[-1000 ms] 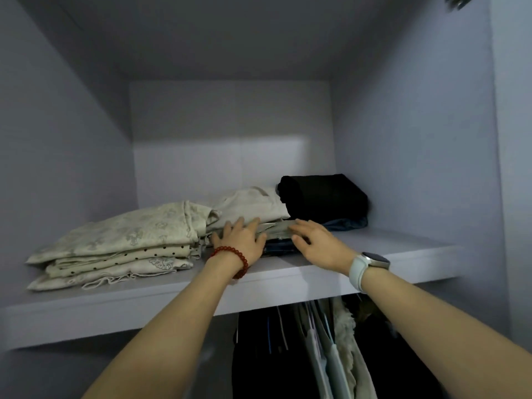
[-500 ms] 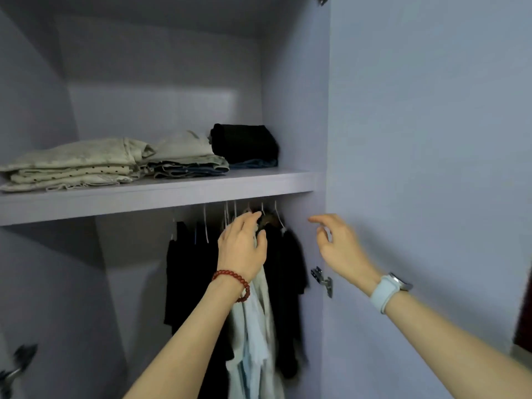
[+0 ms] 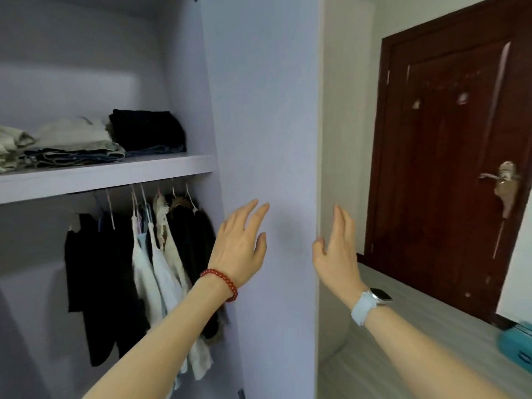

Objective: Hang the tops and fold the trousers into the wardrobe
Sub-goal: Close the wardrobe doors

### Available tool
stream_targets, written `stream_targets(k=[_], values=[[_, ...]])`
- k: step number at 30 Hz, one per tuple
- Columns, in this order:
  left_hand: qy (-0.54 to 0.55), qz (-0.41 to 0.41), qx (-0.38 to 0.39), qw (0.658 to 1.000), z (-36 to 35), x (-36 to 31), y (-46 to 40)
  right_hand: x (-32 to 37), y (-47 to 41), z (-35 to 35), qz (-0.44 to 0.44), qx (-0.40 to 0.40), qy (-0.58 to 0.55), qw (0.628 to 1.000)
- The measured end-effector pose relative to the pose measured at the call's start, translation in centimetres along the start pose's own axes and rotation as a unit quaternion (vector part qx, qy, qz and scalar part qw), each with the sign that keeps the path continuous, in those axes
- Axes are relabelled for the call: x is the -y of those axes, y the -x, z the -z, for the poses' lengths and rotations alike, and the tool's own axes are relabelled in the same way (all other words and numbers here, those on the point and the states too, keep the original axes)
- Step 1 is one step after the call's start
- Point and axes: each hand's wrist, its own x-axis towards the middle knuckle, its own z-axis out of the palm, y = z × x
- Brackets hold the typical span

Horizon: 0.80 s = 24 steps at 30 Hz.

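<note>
Both hands are raised with straight fingers and hold nothing — the left hand (image 3: 240, 249), with a red bead bracelet (image 3: 220, 282) at its wrist, lies against the pale lilac wardrobe door panel (image 3: 264, 110), and the right hand (image 3: 335, 251), above a white-strapped smartwatch (image 3: 370, 305), is at the panel's right edge. To the left, folded trousers (image 3: 77, 148) and a black folded garment (image 3: 146, 129) sit on the lilac wardrobe shelf (image 3: 109, 174); dark and white tops (image 3: 138, 263) hang on hangers below it. A dark red wooden door (image 3: 449, 156) stands far right.

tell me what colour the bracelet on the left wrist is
Red beads, on the bracelet; the head view shows it.
</note>
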Motion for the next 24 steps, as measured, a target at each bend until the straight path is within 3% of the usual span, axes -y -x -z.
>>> stream_targets(k=[3, 8, 13, 16, 20, 24], values=[[-0.040, -0.018, 0.031, 0.999, -0.3, -1.2, -0.5, -0.5, -0.4, -0.7, -0.115, 0.148, -0.113, 0.976], [-0.085, -0.004, 0.065, 0.994, 1.5, -0.8, -0.2, -1.5, -1.0, -1.3, -0.134, 0.126, -0.128, 0.975], [-0.151, -0.033, 0.026, 0.988, 3.8, 2.1, 0.3, 0.1, 2.1, -3.4, -0.017, 0.130, -0.210, 0.969], [-0.196, -0.081, -0.020, 0.977, 5.7, 4.5, 0.6, 1.8, 3.0, -6.2, 0.063, 0.186, -0.226, 0.954], [-0.274, -0.121, -0.015, 0.954, 8.7, 8.6, 1.3, 4.4, 3.1, -10.7, 0.161, 0.292, -0.139, 0.932], [-0.361, -0.070, 0.007, 0.930, 11.8, 13.5, 3.3, 7.3, 2.0, -15.8, 0.300, 0.325, 0.028, 0.897]])
